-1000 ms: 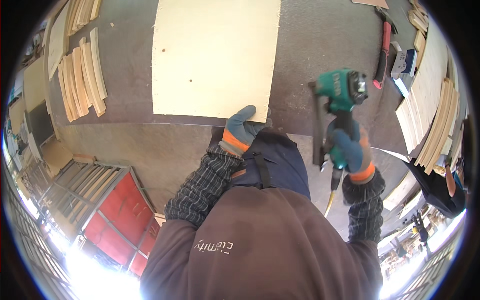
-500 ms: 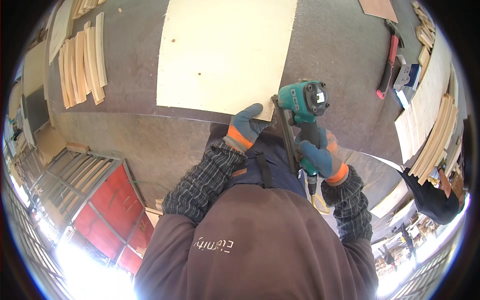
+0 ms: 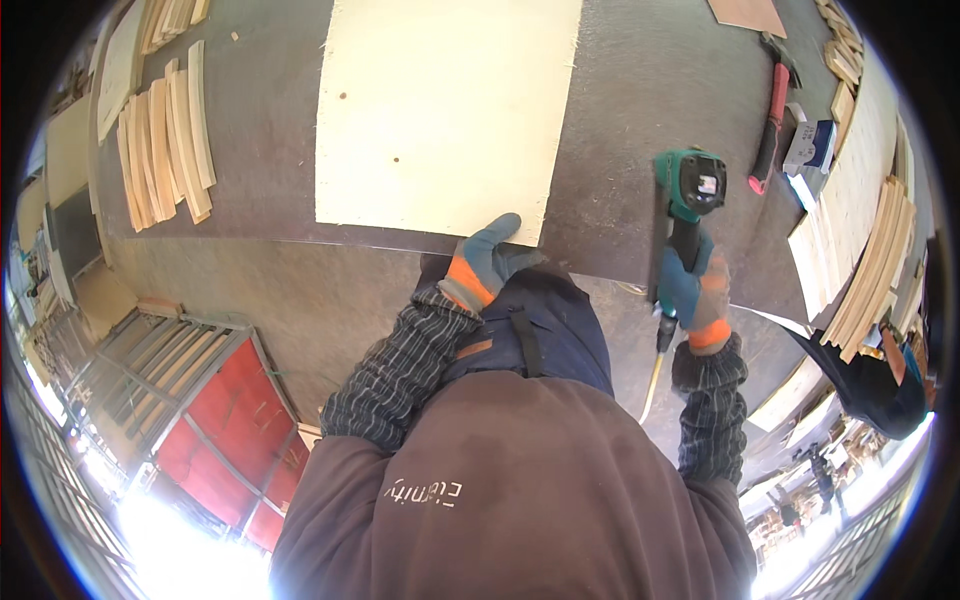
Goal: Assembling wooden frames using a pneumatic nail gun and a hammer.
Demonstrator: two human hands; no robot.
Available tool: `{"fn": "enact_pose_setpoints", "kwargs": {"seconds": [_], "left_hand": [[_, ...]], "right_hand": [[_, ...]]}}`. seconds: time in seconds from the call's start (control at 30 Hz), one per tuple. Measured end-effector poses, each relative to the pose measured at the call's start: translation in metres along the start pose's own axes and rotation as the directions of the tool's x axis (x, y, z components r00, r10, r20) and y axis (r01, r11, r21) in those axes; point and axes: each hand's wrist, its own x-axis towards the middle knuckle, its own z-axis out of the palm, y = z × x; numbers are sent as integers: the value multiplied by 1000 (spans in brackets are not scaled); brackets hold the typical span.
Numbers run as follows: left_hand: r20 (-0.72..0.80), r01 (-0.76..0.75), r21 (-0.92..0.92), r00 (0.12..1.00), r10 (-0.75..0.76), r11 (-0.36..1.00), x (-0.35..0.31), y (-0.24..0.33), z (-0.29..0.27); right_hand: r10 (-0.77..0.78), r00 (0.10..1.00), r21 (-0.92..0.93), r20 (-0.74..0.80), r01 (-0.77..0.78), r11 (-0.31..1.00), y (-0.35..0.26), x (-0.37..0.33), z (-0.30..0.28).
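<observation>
- I see the left hand [image 3: 486,264] clamped on the near edge of the pale panel [image 3: 440,125], thumb on top, fingers partly hidden.
- Right hand [image 3: 700,285], well apart, wraps the handle of a green nail gun [image 3: 692,183], right of the panel.
- Panel lies flat on the dark table [image 3: 640,100], at its near edge.
- Far right, I note a hammer [image 3: 771,125] beside a small box [image 3: 808,146].
- Left: wooden strips [image 3: 163,145].
</observation>
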Motion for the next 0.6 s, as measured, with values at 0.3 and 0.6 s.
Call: {"fn": "enact_pose_setpoints", "kwargs": {"seconds": [0.3,0.6], "left_hand": [[-11,-121,927,937,350,354,-27,65,57],[683,-5,614,503,529,-789,177,173,216]], "right_hand": [[-273,936,-636,-223,73,768,80,82,-10],[-309,921,-544,-237,138,828,104,91,10]]}}
